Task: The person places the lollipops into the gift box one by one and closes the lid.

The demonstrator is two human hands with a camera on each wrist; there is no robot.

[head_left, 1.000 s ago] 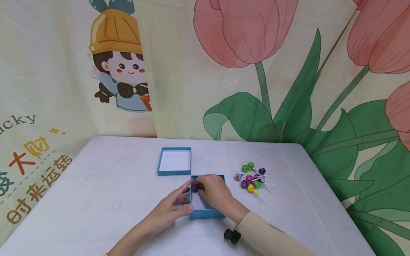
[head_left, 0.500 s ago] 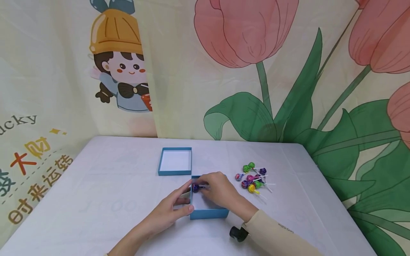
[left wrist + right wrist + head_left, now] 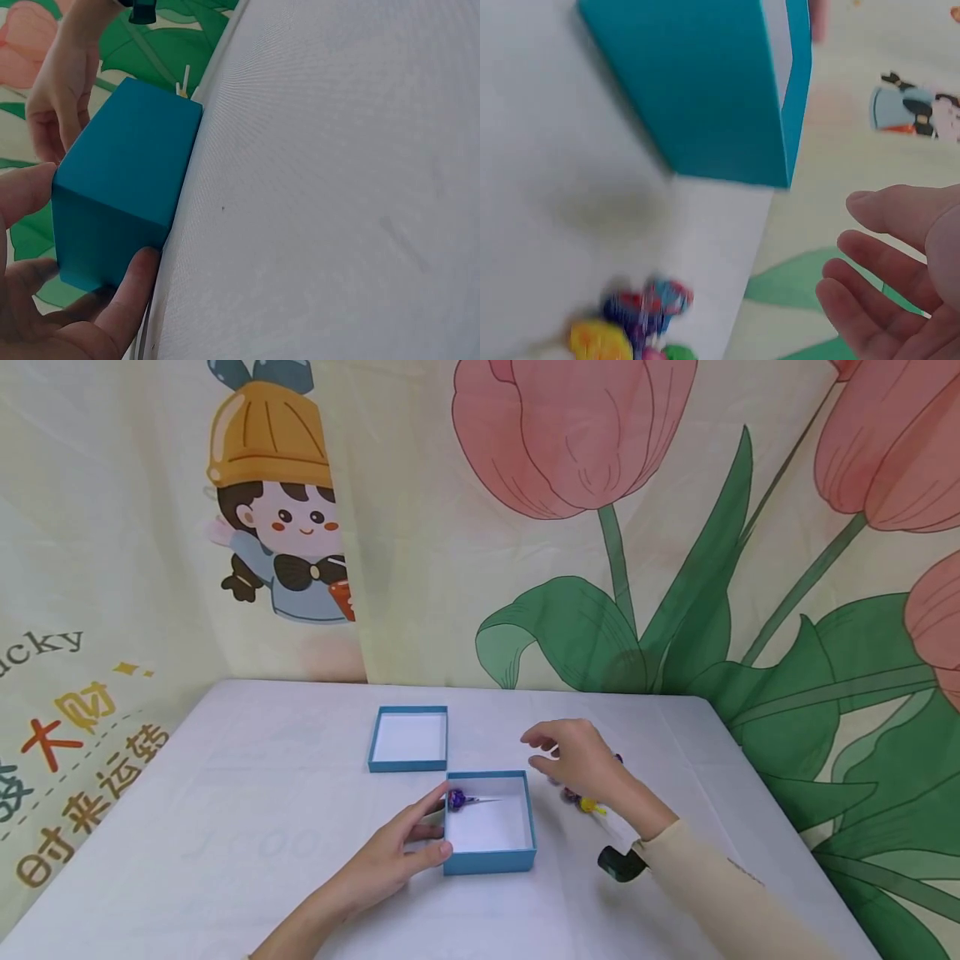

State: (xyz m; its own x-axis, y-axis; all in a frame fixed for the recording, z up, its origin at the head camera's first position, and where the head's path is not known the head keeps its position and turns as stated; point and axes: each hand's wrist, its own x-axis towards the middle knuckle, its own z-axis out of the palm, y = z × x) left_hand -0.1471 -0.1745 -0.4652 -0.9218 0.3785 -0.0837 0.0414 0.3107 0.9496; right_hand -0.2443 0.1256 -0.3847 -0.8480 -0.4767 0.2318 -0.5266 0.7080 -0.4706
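- The right hand (image 3: 581, 762) is now off the purple lollipop (image 3: 457, 800); a moment ago its fingers are at the stick (image 3: 486, 800), while now they hold nothing and curve loosely in the air
- That hand is now out of the blue box (image 3: 489, 862), to its right, so the right rim and more of the inside show
- The lollipop pile (image 3: 572, 796), earlier in plain sight, is now mostly hidden behind the hand and forearm
- The sleeve (image 3: 705, 877) and the black wrist device (image 3: 621, 864) are farther right
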